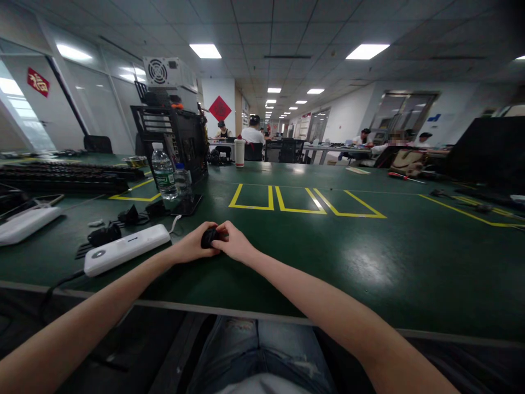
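Both hands meet above the green table point(303, 262), close to its front edge. Between them is a small, dark black object point(209, 238) with a rounded, ridged look; its kind is not clear, since fingers cover much of it. My left hand point(192, 244) curls around its left side, fingers at the back and thumb in front. From the right, the fingertips and thumb of my right hand point(234, 242) close against it.
To the left lie a white power strip point(127, 249) and black adapters point(104, 235). Behind these stand a water bottle point(164, 172), a smaller bottle point(182, 180) and an open computer case point(180, 137). A white cup point(239, 152) stands farther back; yellow tape point(301, 211) marks the tabletop.
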{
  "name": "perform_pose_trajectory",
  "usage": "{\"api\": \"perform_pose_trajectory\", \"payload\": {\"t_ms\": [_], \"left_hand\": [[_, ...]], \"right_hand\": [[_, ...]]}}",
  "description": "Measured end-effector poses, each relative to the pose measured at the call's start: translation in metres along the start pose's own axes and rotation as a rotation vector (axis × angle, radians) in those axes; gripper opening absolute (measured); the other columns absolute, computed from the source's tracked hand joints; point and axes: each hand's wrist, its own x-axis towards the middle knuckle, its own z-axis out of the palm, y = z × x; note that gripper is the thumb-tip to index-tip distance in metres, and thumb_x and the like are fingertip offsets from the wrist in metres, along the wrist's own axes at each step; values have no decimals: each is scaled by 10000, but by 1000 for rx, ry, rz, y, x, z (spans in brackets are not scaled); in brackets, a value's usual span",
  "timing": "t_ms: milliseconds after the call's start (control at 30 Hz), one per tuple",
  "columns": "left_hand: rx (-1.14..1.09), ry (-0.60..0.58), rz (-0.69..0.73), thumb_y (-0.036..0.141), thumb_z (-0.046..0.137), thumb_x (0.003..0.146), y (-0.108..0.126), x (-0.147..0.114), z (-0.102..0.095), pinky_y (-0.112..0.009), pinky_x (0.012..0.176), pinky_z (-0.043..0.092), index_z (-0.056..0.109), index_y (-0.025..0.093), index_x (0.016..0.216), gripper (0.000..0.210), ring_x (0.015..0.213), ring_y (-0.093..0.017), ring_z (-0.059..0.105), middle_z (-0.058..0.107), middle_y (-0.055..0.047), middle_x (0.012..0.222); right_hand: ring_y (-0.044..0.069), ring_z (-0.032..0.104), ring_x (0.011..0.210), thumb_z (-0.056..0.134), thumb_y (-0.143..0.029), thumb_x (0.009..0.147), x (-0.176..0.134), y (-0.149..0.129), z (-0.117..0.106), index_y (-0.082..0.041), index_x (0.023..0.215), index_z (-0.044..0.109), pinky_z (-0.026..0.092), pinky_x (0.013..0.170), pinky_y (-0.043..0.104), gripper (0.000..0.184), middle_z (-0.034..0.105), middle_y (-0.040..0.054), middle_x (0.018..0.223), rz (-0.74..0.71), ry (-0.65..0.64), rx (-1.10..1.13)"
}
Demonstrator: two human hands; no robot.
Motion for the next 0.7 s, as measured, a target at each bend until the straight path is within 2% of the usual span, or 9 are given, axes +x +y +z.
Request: {"api": "perform_pose_trajectory", "payload": {"t_ms": [67, 200, 300, 367, 533, 700], "left_hand": [[58, -18, 44, 385, 604, 611, -8, 25, 1, -368, 915, 362, 327, 135, 1183, 683, 1039, -246, 484, 479, -111, 1137], [167, 6, 61, 364, 622, 577, -26, 67, 4, -371, 972, 282, 99, 122, 1299, 923, 1177, -263, 350, 332, -157, 1287], [411, 45, -43, 350, 621, 566, -41, 88, 3, -496, 986, 142, 82, 212, 1323, 940, 1263, -350, 107, 221, -129, 1363], [551, 44, -96, 343, 612, 574, -52, 97, -3, -570, 946, 101, 80, 273, 1324, 922, 1256, -399, 22, 148, -116, 1393], [657, 10, -275, 299, 529, 666, -81, 114, -25, -632, 868, 149, 47, 345, 1313, 808, 1228, -445, 108, 71, -118, 1408], [560, -63, -361, 348, 512, 701, -97, 125, -34, -646, 815, 224, 27, 318, 1319, 786, 1174, -441, 268, 161, -183, 1371]], "right_hand": [[164, 548, 914, 577, -192, 655, 10, 5, -6, -187, 1035, 432, 420, 825, 332, 407, 561, 49, 1002, 21, 22, -25], [190, 523, 973, 547, -207, 670, 34, 10, -16, -200, 1136, 382, 392, 863, 336, 494, 536, 60, 1074, 48, 19, -108], [229, 477, 1034, 498, -280, 717, 56, 12, -16, -207, 1112, 416, 329, 913, 406, 410, 530, 72, 1091, 26, 24, -277], [256, 442, 1069, 472, -267, 737, 73, 13, -10, -196, 1094, 423, 287, 921, 456, 367, 526, 91, 1095, 48, 50, -389], [284, 418, 1076, 439, -232, 766, 108, 13, 12, -100, 1112, 386, 279, 892, 468, 375, 503, 158, 1103, 46, 66, -484], [271, 425, 1073, 423, -221, 776, 125, 13, 17, -100, 1109, 390, 287, 893, 461, 357, 502, 147, 1107, 62, 71, -460]]}}
